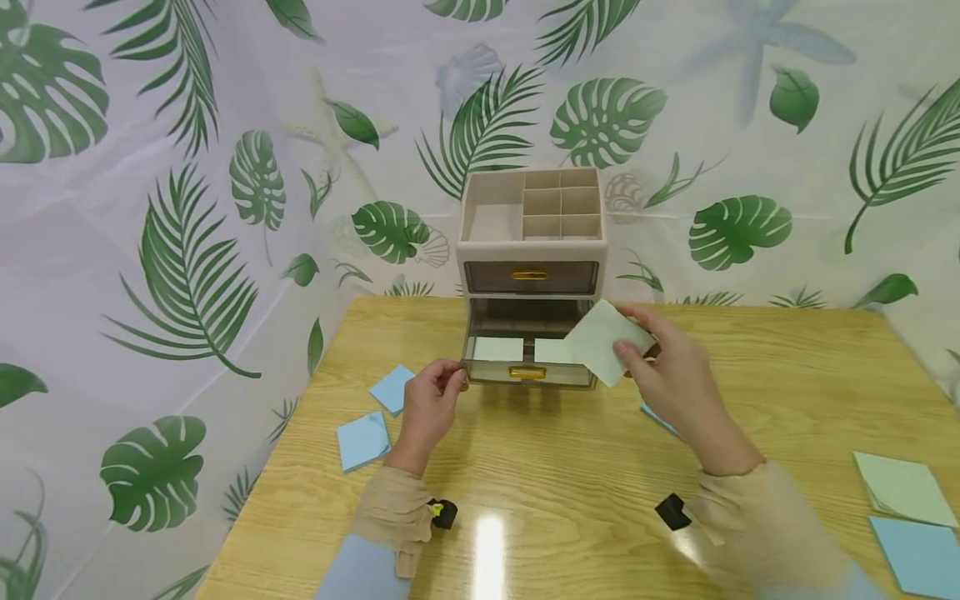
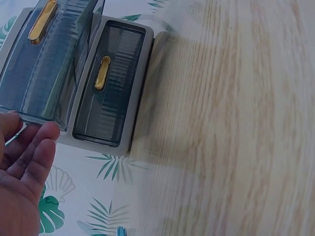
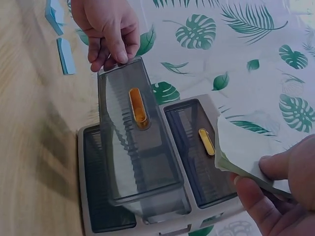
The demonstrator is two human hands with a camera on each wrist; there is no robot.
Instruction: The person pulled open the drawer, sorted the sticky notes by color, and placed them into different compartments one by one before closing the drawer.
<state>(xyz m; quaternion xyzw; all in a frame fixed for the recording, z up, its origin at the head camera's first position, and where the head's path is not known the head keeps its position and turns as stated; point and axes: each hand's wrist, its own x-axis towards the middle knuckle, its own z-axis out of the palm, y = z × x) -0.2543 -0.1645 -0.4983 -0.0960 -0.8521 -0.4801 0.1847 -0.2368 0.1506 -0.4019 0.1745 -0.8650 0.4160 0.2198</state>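
Observation:
A beige desktop organizer (image 1: 471, 252) with smoked clear drawers stands at the back of the table. Its middle drawer (image 1: 558, 375) is pulled out, with two pale green sticky note pads (image 1: 498, 348) lying side by side in it. My left hand (image 1: 431, 406) pinches the drawer's front left corner between thumb and fingers. Over the drawer's right side, my right hand (image 1: 681, 377) grips another pale green sticky note pad (image 1: 603, 340), thumb on top and fingers beneath. In the right wrist view this pad (image 3: 241, 147) is tilted, in front of the upper drawer (image 3: 189, 142).
Two blue sticky note pads (image 1: 363, 442) lie left of my left hand. Another blue pad (image 1: 658, 419) is partly hidden under my right hand. At the table's right edge lie a green pad (image 1: 903, 487) and a blue one (image 1: 918, 557). A leaf-print sheet (image 1: 405, 100) hangs behind.

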